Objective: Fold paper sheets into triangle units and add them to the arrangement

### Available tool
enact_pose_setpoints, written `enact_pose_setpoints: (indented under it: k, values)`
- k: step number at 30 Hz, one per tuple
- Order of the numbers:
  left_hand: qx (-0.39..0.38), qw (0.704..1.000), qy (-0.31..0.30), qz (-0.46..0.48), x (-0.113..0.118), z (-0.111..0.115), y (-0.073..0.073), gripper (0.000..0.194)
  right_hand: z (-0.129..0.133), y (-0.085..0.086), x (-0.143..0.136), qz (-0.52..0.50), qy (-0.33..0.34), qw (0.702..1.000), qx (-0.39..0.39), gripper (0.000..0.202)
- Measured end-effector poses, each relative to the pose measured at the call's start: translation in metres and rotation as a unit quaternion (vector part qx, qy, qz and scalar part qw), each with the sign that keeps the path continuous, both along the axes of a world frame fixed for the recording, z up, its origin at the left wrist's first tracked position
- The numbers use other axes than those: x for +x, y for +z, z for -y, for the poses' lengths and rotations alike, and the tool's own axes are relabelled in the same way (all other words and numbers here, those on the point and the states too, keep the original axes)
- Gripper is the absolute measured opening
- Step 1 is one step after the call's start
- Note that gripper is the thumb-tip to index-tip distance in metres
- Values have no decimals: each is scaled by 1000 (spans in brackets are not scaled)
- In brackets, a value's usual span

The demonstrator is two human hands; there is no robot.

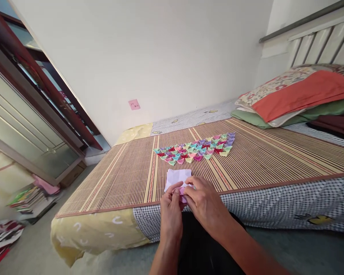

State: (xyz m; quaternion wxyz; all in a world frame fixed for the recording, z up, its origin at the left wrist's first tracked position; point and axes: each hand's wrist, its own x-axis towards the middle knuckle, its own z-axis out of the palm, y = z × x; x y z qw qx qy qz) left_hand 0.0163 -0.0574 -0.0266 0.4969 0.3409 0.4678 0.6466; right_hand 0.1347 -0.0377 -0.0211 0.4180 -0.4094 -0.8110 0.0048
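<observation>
Between my two hands, at the near edge of the bed, is a small piece of pink folded paper [182, 194]. My left hand [171, 204] pinches it from the left, thumb on top. From the right, my right hand [202, 196] grips the same paper with bent fingers, which cover part of it. Just beyond my fingertips lies a pale lilac sheet of paper [177, 176] with crease lines. Farther back, several rows of small folded paper boats [195, 148] in many colours stand close together on the striped mat [126, 172].
Pillows [298, 95] are stacked at the right by the bed's headboard [323, 42]. A white wall [160, 57] with a pink note [134, 104] rises behind the bed. On the floor at left are a pile of books [25, 198] and a glass-panelled door [31, 122].
</observation>
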Motion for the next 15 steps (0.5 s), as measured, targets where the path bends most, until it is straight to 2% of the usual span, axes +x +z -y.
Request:
enact_pose_setpoints:
  k: [5, 10, 15]
  values:
    - [10, 1000, -4, 5, 4, -1, -5, 40, -1, 0, 2, 5, -7, 1000, -18, 15]
    - [2, 999, -18, 51, 9, -3, -9, 35, 0, 2, -2, 34, -16, 999, -13, 14]
    - [-24, 986, -41, 158, 8, -1, -5, 37, -3, 2, 0, 15, -6, 999, -48, 17]
